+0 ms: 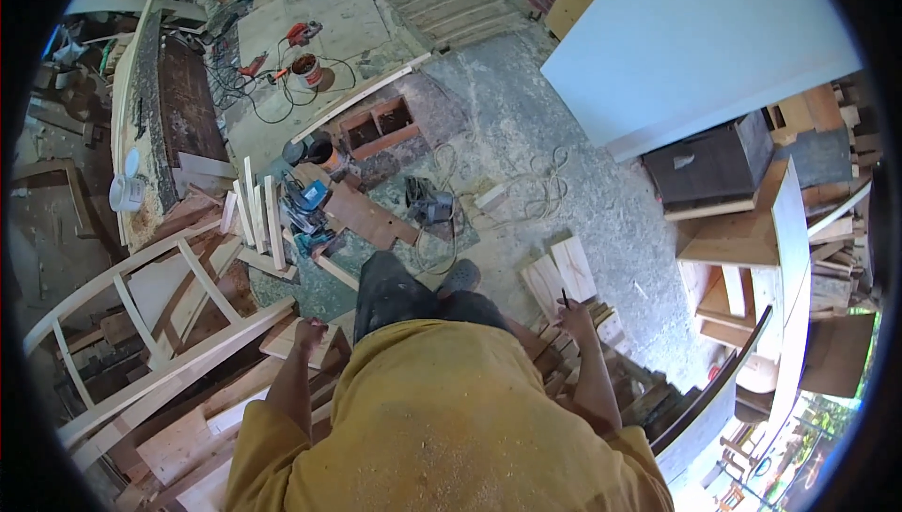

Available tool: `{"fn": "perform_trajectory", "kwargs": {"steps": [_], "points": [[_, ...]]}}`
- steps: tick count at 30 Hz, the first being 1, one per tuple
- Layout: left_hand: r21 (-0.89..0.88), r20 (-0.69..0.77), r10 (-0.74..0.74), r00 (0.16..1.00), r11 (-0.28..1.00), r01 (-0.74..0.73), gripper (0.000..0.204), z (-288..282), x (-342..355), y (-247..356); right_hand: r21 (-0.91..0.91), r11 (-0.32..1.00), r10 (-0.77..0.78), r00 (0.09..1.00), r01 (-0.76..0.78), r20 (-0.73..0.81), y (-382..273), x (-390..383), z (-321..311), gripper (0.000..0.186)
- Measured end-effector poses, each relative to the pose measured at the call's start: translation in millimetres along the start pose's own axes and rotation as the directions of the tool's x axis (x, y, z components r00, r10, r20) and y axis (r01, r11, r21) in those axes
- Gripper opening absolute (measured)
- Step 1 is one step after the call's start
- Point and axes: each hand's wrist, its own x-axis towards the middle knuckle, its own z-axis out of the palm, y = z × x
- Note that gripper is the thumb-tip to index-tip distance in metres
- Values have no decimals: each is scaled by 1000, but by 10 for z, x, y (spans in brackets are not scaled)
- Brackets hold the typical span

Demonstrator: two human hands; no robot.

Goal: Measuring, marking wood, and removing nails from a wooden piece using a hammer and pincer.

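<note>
My right hand [575, 320] is closed round a thin dark pencil [564, 297], whose end points up and away from me. Just beyond it lie two short pale boards [571, 267], side by side on the floor. On the other side of my body, my left hand [311, 331] has its fingers curled. Whatever may be inside them is hidden. Right by that hand is a short light wooden board [331, 350]; whether the hand touches it cannot be made out.
Ahead lie blue power tools [305, 197], a dark corded tool [432, 204], loose cord [540, 194] and a brown board [362, 211]. A ladder-like wooden frame [197, 282] leans at left. A large white panel [705, 38] and a wooden cabinet [733, 249] stand at right.
</note>
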Motion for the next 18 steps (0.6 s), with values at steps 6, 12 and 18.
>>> {"fn": "perform_trajectory", "kwargs": {"steps": [6, 12, 18], "points": [[-423, 282, -191, 940, 855, 301, 17, 379, -233, 1519, 66, 888, 359, 777, -454, 518, 96, 264, -342, 26], [-172, 175, -201, 964, 958, 231, 11, 684, 400, 2299, -4, 814, 520, 725, -581, 452, -691, 881, -812, 31], [-469, 447, -376, 812, 674, 571, 7, 1253, 1887, 2893, -57, 856, 500, 797, -513, 337, -1290, 2521, -1810, 31]]}}
